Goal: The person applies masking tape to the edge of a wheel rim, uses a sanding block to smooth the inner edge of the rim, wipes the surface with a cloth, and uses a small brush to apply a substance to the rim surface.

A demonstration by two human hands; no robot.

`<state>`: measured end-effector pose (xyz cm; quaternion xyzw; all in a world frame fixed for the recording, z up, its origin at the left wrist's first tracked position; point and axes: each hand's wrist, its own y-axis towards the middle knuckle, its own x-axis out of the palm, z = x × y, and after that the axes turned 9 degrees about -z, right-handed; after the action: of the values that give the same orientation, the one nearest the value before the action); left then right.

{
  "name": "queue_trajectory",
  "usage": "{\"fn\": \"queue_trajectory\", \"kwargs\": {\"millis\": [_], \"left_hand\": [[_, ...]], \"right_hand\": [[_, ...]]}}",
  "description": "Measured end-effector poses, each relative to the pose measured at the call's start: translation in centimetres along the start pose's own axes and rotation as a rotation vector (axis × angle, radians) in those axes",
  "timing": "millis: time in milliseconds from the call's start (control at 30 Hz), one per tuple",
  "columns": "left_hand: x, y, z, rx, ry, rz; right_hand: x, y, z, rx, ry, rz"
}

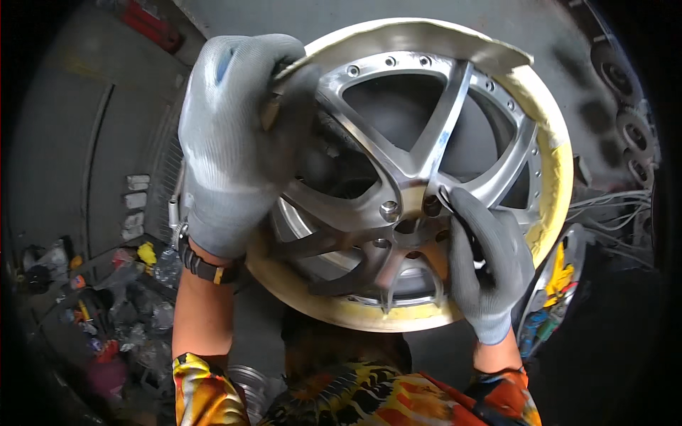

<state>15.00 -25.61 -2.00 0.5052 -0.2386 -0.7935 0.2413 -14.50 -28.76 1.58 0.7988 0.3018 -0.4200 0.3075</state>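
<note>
A silver multi-spoke alloy wheel [383, 153] is tilted up in front of me, its outer lip covered in yellowish masking tape [556, 184]. Along the top, a strip of the tape [426, 37] stands away from the lip, with a loose end at the upper right. My left hand [238, 135], in a grey coated glove, is closed on the tape at the upper left; its lower fingers are dark and blurred. My right hand [490, 252], gloved alike, grips the wheel by a spoke beside the hub, fingertips near a bolt hole. Its other fingers are partly hidden.
Plastic bags and mixed litter [135, 305] lie on the floor at the left. At the right are pale cables [614, 206] and a round container [561, 284] with coloured tools. Another metal rim [249, 387] shows below. A red object [151, 27] lies at the upper left.
</note>
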Motion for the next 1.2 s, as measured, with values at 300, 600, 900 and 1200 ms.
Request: {"fn": "queue_trajectory", "kwargs": {"millis": [300,600,900,1200], "left_hand": [[0.7,0.2,1.3,-0.134,0.044,-0.047],[0.7,0.2,1.5,-0.176,0.068,-0.077],[0.9,0.9,0.9,-0.177,-0.02,-0.069],[1.2,-1.6,-1.7,-0.168,-0.041,-0.119]], "right_hand": [[1.8,-8.5,1.7,0.229,0.117,0.243],[1.9,-12.1,2.3,0.355,0.212,0.228],[1.2,-3.2,1.9,-0.026,0.097,0.193],[5.7,11.1,3.1,-0.33,-0.42,0.053]]}}
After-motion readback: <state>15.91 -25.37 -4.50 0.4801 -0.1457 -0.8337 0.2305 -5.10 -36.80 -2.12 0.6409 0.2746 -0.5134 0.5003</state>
